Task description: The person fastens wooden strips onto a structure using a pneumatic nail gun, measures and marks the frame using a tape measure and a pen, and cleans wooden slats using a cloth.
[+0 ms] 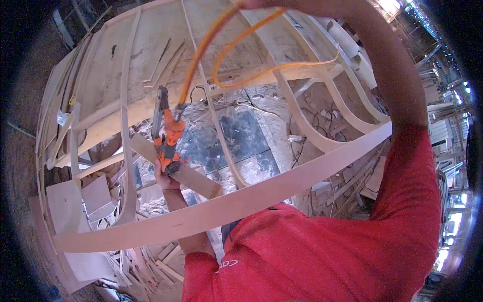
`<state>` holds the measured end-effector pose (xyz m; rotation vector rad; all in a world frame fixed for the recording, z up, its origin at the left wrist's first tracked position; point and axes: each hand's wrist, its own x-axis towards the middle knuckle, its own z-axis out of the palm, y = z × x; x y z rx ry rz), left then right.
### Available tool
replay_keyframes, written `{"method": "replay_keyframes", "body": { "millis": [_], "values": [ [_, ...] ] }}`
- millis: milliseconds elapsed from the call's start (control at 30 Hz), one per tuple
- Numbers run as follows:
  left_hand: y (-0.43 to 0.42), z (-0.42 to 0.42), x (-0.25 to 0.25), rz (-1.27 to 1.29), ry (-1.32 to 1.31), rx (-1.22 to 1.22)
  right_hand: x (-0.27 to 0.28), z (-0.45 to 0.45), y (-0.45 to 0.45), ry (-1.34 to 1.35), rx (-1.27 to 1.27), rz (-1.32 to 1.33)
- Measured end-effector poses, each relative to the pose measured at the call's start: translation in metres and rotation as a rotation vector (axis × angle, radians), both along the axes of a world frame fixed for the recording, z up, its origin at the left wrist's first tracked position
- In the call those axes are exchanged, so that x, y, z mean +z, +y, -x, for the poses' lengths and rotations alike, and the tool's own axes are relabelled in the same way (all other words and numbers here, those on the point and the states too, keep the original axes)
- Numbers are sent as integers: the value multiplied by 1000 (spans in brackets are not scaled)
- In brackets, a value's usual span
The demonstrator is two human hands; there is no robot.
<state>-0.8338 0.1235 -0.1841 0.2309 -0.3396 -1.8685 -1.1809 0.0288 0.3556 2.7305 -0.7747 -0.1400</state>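
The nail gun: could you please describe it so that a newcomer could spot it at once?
Find the long curved wooden strip sweeping across the view, beside the red shirt. Beyond its left half, at the left hand, is the nail gun, by a short board. Its bulky orange-and-black body sets it apart from that pale board and the slim orange hose.

Ribs [124,90] run across the panel [151,30] and past its near edge to the long rail [226,209], before the person [302,246]. Between two ribs, the nail gun [173,132] overlaps a short board [201,183]. Strips [169,65] lie on the panel; scraps [169,270] lie below, left.
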Motion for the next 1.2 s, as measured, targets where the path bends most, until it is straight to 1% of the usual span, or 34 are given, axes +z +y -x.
{"method": "replay_keyframes", "body": {
  "millis": [33,100,133,200,233,300,367,400,433,467,567,600,667,700,767,833,867,900,967,1033,1100,1133,1200],
  "values": [
    [-2,-3,0,-4,3,0,-18,21,3,-272,16,-210],
    [-4,-16,1,-233,-147,95,-52,61,16,-489,-288,-382],
    [-3,-22,6,-245,-156,114,-62,75,26,-424,-607,-344],
    [-7,-21,18,-282,-234,137,-65,69,44,-160,-848,-486],
    [-9,-21,19,-287,-236,152,-74,65,56,-162,-937,-482],
    [-11,-19,19,-179,-263,152,-103,79,59,-165,-1018,-484],
    [-10,-13,39,-190,-299,163,-139,111,55,-60,-840,-342],
    [-9,-10,44,-170,-298,155,-154,100,66,-169,-769,-131],
    [-9,-7,50,-150,-297,148,-159,89,71,-268,-707,-81],
    [-9,-4,55,-151,-298,150,-159,53,76,-367,-647,-33],
    [-17,1,69,-90,-305,114,-200,-20,80,-424,-171,-96],
    [-19,3,75,-112,-306,109,-213,-46,82,-427,-9,-133],
    [-23,6,79,-129,-312,111,-243,-82,83,-387,46,-26],
    [-26,5,80,-122,-356,91,-253,-91,78,-392,56,-24],
    [-29,3,83,-117,-404,84,-274,-102,66,-136,-33,-64],
    [-27,3,89,20,-417,73,-295,-105,58,-147,12,-40],
    [-26,3,85,-2,-431,64,-301,-105,58,-119,-30,-95],
    [-20,6,95,-11,-434,74,-308,-106,58,-90,-72,-154],
    [-13,12,113,-1,-539,54,-324,-107,57,-134,-86,-179],
    [-15,12,100,8,-530,21,-335,-102,53,-176,-115,-200],
    [-12,17,98,35,-527,2,-341,-96,54,-48,-133,-279],
    [-12,17,97,22,-526,-15,-344,-91,52,-48,-146,-295],
    [-12,17,101,14,-573,-25,-345,-73,49,-229,-10,-249]
  ]
}}
